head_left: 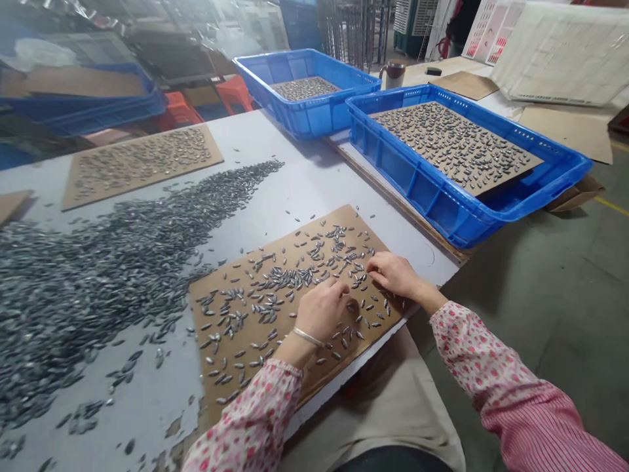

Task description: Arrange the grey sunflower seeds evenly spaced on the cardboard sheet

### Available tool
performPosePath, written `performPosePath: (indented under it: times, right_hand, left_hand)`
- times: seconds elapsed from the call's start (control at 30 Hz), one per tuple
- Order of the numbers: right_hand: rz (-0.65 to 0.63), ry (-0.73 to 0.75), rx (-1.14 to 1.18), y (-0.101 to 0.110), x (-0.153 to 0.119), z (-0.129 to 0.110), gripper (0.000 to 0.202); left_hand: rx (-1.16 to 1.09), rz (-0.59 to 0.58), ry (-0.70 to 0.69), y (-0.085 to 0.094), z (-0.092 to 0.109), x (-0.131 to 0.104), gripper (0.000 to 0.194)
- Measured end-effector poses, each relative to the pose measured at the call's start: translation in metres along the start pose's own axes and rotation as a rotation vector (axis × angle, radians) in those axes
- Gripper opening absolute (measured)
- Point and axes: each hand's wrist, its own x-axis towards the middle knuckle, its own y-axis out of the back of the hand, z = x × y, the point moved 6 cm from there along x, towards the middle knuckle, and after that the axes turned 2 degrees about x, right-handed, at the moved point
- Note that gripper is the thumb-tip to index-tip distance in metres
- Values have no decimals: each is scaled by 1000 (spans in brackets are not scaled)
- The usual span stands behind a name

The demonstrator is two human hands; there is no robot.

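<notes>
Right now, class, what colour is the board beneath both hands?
The board is brown, clearest in the head view.

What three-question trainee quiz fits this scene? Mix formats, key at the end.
1. True or false: the person's bare left hand is above the flat brown cardboard sheet that bears scattered small, grey, pointed pieces.

2. What lies in the blue, rectangular plastic crate nearer the person?
A) A brown metal mug
B) Another brown cardboard sheet dotted with pieces
C) A red plastic stool

3. Fill in: the thin, pale, ring-shaped bangle is on the person's ___ wrist.

Key: 1. True. 2. B. 3. left.
</notes>
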Motion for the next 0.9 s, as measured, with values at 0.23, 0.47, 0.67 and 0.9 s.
performPosePath:
  times: [0.23,0.47,0.67,0.9]
  right_hand:
    - [-54,80,-50,-15,8,-2,10]
    - [-104,126,-128,-10,2,-14,13]
    - [-133,172,-182,-17,-2,-21,12]
    - [83,-12,198,28,-27,-1,7]
  left_hand:
    - [68,-31,18,-6,9,27,24]
    - [120,-34,-24,-19,-1,20,25]
    - [107,-76,2,-13,-4,12,25]
    - [62,30,52,-24,-14,15,25]
